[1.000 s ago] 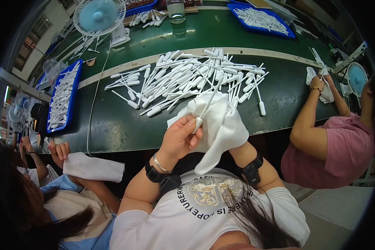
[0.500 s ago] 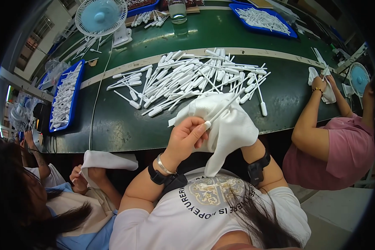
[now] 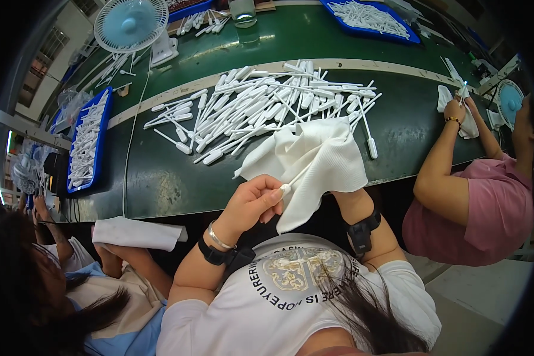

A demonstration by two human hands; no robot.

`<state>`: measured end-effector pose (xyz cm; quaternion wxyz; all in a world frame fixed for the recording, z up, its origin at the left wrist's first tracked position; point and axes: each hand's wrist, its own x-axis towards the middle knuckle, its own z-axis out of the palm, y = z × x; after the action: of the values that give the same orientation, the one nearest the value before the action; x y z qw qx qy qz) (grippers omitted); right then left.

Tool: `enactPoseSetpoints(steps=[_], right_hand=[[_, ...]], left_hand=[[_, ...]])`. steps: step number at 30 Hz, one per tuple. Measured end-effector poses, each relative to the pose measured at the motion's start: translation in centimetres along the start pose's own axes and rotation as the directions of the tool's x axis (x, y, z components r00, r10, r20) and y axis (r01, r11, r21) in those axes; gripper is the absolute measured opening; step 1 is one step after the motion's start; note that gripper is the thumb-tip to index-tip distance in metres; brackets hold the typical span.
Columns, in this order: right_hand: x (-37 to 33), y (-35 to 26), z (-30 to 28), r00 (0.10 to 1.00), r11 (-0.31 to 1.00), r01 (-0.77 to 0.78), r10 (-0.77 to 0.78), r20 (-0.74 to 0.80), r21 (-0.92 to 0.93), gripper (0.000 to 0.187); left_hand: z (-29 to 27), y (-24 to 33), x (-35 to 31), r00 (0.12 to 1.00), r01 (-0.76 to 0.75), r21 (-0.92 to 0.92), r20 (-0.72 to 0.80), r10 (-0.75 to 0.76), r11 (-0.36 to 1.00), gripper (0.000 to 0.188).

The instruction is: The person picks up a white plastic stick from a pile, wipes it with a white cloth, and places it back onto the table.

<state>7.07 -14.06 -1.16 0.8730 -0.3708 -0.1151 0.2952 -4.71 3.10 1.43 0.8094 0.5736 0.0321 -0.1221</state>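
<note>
My left hand [image 3: 257,202] pinches the thick end of a thin white stick [image 3: 299,178] between thumb and fingers. The stick's thin shaft slants up to the right into a white ribbed cloth [image 3: 332,157]. That cloth drapes over my right hand and hides its fingers; only my right forearm [image 3: 353,204] shows below it. Just beyond the cloth lies a loose pile of white sticks [image 3: 261,107], each with a thicker rounded end, on the dark green table [image 3: 178,178].
Blue trays of white sticks stand at the left [image 3: 104,127] and far right [image 3: 418,35]. A fan [image 3: 130,24] and a glass jar [image 3: 243,13] are at the back. Co-workers sit close on both sides, a white cloth [image 3: 139,232] at the left one, another [image 3: 469,121] in the right one's hands.
Both my hands have come slightly lower and nearer to me. The cloth has opened out and now covers more of the stick's shaft. My left hand keeps its pinch.
</note>
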Motion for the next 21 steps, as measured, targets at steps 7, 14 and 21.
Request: enactPoseSetpoints(steps=[7,14,21], right_hand=[[-0.4,0.0,0.3,0.976,0.918,0.21,-0.217,0.018,-0.335,0.038],[-1.0,0.4,1.3,0.991,0.984,0.124,-0.117,-0.059,0.126,0.04],[-0.6,1.7,0.5,0.985,0.815,0.169,-0.124,0.118,-0.554,0.038]], left_hand=[[0.8,0.6,0.7,0.987,0.151,0.085,0.038,-0.155,0.985,0.018],[0.5,0.1,-0.4,1.0,0.003,0.171,-0.023,0.001,0.985,0.017],[0.6,-0.5,0.3,0.995,-0.029,-0.001,-0.094,0.029,1.0,0.016]])
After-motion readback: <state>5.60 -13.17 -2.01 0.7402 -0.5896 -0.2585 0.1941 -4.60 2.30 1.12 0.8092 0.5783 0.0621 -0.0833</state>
